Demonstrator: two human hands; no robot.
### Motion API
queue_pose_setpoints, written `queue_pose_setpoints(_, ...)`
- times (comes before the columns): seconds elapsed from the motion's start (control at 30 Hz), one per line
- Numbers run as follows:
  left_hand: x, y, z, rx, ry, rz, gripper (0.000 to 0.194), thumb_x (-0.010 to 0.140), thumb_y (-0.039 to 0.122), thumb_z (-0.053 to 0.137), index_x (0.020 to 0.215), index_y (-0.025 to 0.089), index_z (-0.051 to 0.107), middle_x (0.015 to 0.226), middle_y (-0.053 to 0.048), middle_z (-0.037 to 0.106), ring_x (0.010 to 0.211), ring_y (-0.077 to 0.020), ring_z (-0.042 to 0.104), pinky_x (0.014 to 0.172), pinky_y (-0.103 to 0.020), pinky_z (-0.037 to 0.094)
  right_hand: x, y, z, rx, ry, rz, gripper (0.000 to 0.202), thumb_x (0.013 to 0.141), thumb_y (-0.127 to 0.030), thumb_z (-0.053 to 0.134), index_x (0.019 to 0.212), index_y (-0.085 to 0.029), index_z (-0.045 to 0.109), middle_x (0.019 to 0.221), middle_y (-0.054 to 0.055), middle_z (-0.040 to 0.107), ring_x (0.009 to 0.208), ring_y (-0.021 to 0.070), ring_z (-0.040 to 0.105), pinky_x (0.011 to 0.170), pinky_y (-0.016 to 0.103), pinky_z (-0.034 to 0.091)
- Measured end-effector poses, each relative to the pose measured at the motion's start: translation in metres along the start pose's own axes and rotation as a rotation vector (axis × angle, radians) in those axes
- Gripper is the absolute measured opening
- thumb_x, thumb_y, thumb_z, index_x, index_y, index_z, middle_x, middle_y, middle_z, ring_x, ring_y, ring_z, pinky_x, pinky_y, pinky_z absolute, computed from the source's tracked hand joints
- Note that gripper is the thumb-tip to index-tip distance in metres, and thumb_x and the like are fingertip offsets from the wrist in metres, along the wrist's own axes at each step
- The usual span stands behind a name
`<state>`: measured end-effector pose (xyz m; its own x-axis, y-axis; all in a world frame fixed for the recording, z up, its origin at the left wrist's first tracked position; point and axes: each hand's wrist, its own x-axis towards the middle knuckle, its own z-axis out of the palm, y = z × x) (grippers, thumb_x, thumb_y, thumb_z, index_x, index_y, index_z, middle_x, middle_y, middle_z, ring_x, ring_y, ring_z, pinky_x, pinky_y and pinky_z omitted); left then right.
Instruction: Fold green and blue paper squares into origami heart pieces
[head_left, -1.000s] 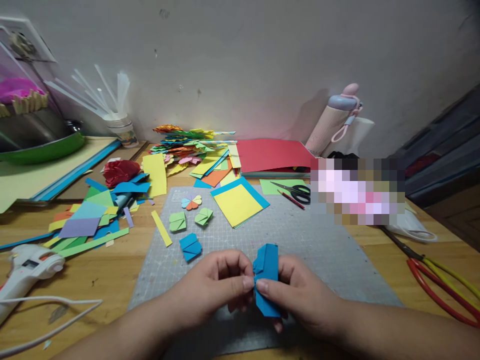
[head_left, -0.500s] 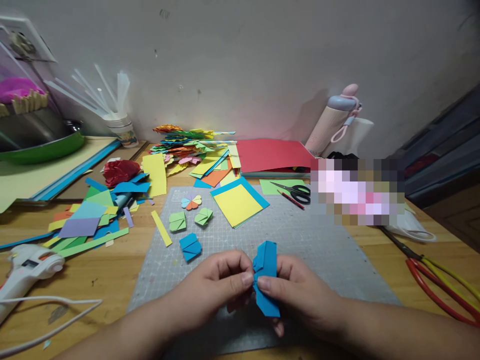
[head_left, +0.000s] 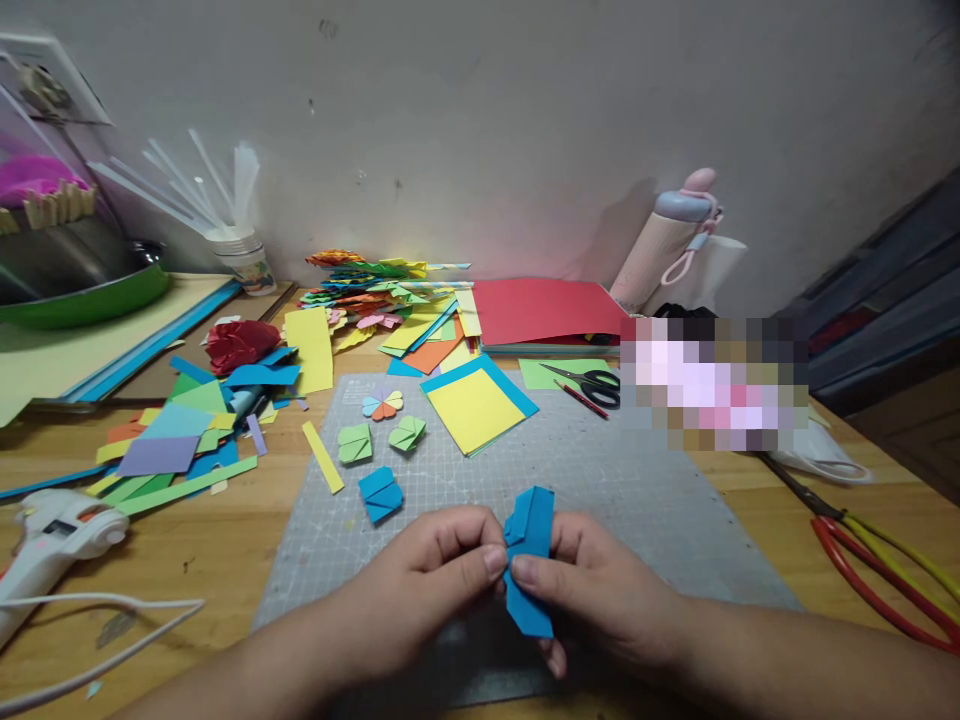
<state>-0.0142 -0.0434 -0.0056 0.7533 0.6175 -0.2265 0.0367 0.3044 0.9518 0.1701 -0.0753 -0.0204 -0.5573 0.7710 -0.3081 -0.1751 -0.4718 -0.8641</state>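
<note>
A folded blue paper (head_left: 534, 520) is held upright over the grey cutting mat (head_left: 637, 590). My right hand (head_left: 592, 575) grips it from the right, thumb pressed on its front and fingers behind. At its left edge, my left hand (head_left: 457, 560) pinches the paper between thumb and fingers. Another folded blue paper piece (head_left: 381, 494) lies on the mat just left of my hands. Beyond that are two folded green paper pieces (head_left: 355, 443) and a small multicoloured paper flower (head_left: 382, 404). Square sheets, the top one yellow (head_left: 480, 410), rest farther back.
Black scissors (head_left: 592, 383) and a red pencil (head_left: 583, 398) lie at the back right, larger red-and-yellow-handled scissors (head_left: 832, 530) at the right. Paper scraps (head_left: 161, 450) and a white glue gun (head_left: 64, 530) with its cord occupy the left. A pink bottle (head_left: 664, 240) leans against the wall.
The blue paper has tilted slightly in my hands, and its lower end has shifted a little to the left. Both hands keep their hold; other things lie unchanged.
</note>
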Motion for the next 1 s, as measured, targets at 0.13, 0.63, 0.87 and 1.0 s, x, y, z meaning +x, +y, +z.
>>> queue_pose_setpoints(0.13, 0.000, 0.002, 0.003, 0.005, 0.035, 0.003, 0.032, 0.086, 0.045, 0.051, 0.071, 0.017, 0.045, 0.068, 0.001, 0.049, 0.065, -0.0127, 0.044, 0.062, -0.025, 0.032, 0.000, 0.000, 0.001, -0.002, -0.010, -0.002, 0.043, 0.077, -0.052, 0.065, 0.065, -0.012, 0.054, 0.050, -0.003, 0.056, 0.037, 0.0040, 0.051, 0.035, 0.012, 0.036)
queue_pose_setpoints(0.63, 0.001, 0.008, 0.009, 0.051, 0.111, 0.035, 0.035, 0.081, 0.045, 0.053, 0.062, 0.018, 0.045, 0.060, 0.002, 0.050, 0.060, -0.0117, 0.044, 0.061, -0.024, 0.035, -0.001, 0.000, 0.000, -0.064, 0.054, 0.010, 0.041, 0.077, -0.052, 0.064, 0.068, -0.013, 0.054, 0.053, -0.003, 0.056, 0.041, 0.0051, 0.053, 0.037, 0.013, 0.033)
queue_pose_setpoints(0.87, -0.001, 0.009, 0.013, 0.151, 0.149, 0.023, 0.033, 0.077, 0.040, 0.054, 0.058, 0.018, 0.041, 0.057, 0.002, 0.046, 0.055, -0.0110, 0.039, 0.055, -0.024, 0.033, -0.001, 0.000, 0.002, -0.043, 0.028, 0.052, 0.042, 0.075, -0.054, 0.065, 0.071, -0.013, 0.054, 0.053, -0.004, 0.056, 0.040, 0.0050, 0.053, 0.038, 0.013, 0.037)
queue_pose_setpoints(1.0, -0.001, 0.005, 0.009, 0.152, 0.153, 0.078, 0.030, 0.084, 0.037, 0.047, 0.061, 0.017, 0.046, 0.059, 0.002, 0.046, 0.058, -0.0125, 0.042, 0.058, -0.026, 0.034, 0.001, 0.000, 0.002, 0.057, -0.017, 0.013, 0.038, 0.078, -0.048, 0.065, 0.068, -0.012, 0.054, 0.051, -0.003, 0.057, 0.038, 0.0046, 0.052, 0.035, 0.012, 0.032)
